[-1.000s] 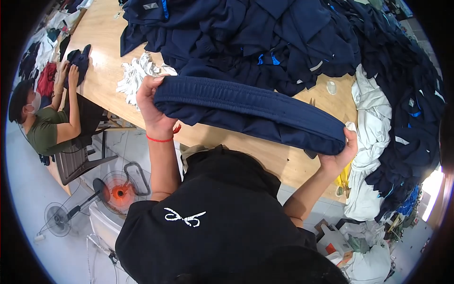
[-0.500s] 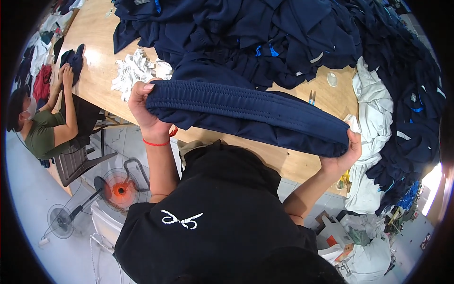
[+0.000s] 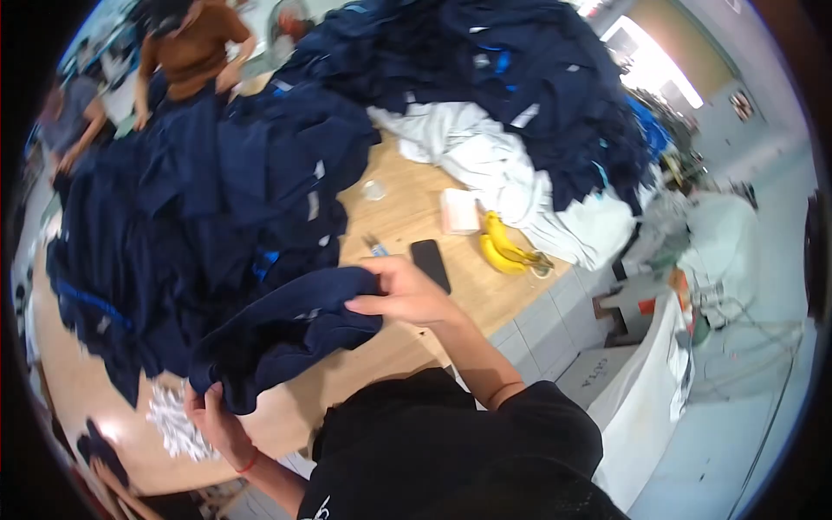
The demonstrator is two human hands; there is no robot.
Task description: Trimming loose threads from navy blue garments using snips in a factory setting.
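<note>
Clearly both hands grip cloth — left hand (image 3: 218,423) and right hand (image 3: 407,293) each pinch one end of a navy garment (image 3: 299,316), held over the table's (image 3: 403,195) near side beside a navy pile (image 3: 217,186). Swinging it rightward could snag the snips (image 3: 374,245) or drag the phone (image 3: 431,265). Right of the table stands a pale box (image 3: 594,374) — contents indiscernible.

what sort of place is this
Probably a garment workshop: navy clothes are heaped on a wooden table, a navy piece is stretched between two hands, and a person in brown is beyond the near heap.
</note>
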